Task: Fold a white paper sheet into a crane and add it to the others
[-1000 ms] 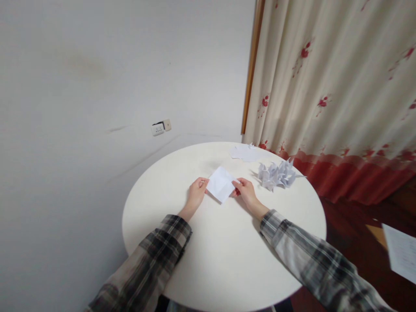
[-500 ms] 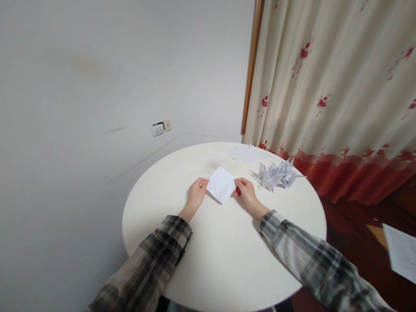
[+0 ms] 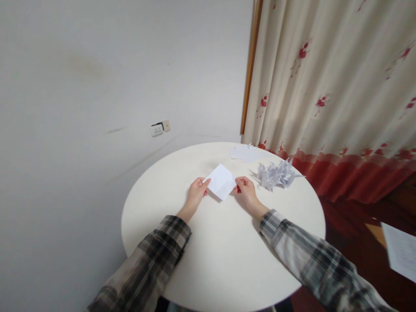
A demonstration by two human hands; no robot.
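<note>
A small square of white paper (image 3: 222, 182) is held between my hands, turned so that one corner points toward me. Creases show faintly on its face. My left hand (image 3: 197, 189) pinches its left corner, with the thumb lying on top. At the right corner, the thumb and fingers of my right hand (image 3: 244, 188) are closed on the paper. To the right of that hand sits a cluster of folded white paper cranes (image 3: 277, 174), several of them close together.
Flat white sheets (image 3: 245, 153) lie at the far edge of the round white table (image 3: 208, 260). Behind it is a wall with a socket (image 3: 157, 129). A flowered curtain (image 3: 325, 86) hangs at the right, and a printed sheet (image 3: 401, 251) shows at the lower right.
My left thumb has moved further onto the paper, and the paper has shifted and tilted slightly. My right hand stays almost in place. The view has moved a little.
</note>
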